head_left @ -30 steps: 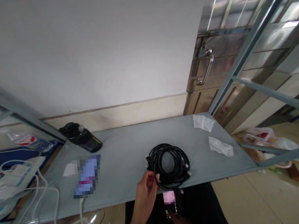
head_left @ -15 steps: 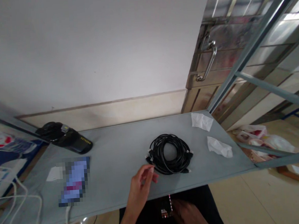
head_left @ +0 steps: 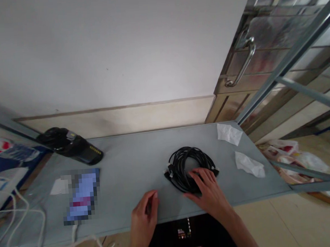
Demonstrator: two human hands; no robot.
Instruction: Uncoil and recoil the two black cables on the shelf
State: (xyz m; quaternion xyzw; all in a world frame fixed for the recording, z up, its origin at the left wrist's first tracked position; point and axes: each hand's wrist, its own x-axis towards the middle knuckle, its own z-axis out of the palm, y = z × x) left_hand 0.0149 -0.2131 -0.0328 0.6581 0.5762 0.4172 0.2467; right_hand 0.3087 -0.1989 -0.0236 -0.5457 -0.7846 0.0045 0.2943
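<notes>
A coil of black cables [head_left: 177,171] lies on the grey tabletop [head_left: 123,171], with several connector ends showing at its left and right sides. Over the coil's near right part is my right hand [head_left: 211,193], its fingers reaching toward the ring's hole and its thumb at the outer near edge, so the hand closes on the bundle. My left hand [head_left: 143,219] hovers at the table's front edge, left of the coil and apart from it. Its fingers are curled, thumb tip against the index finger, and nothing shows in them.
Crumpled white tissues [head_left: 229,134] lie right of the coil. A black bottle [head_left: 73,147] rests at the back left, near a blurred blue phone [head_left: 83,193] and white cables [head_left: 42,222]. Metal frame posts [head_left: 282,66] border the right side, and a wall [head_left: 121,66] stands behind.
My right hand has risen from my lap onto the black cable coil. My left hand has drawn back left, away from the coil, and its fingers have curled in. The view has shifted slightly.
</notes>
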